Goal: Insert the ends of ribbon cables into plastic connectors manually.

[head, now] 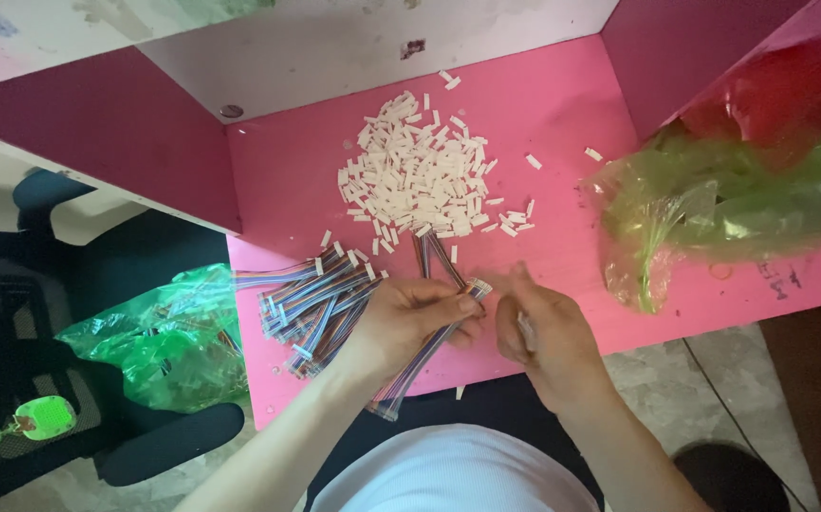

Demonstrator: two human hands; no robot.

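We are looking down at a small assembly workstation: a partitioned pink tabletop [562, 123] is holding a heap of small white plastic connectors [418, 173] and a bundle of multicoloured ribbon cables [313, 301].

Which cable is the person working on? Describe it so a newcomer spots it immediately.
Start at the pink table and find the white pile of small connectors. Just below it, the left hand grips one multicoloured ribbon cable. Unlike the cable heap lying loose to its left, this one is lifted, slanting toward the person.

Crumpled green plastic bag [714, 204] on pink table's right; another green bag [159, 341] lower left.
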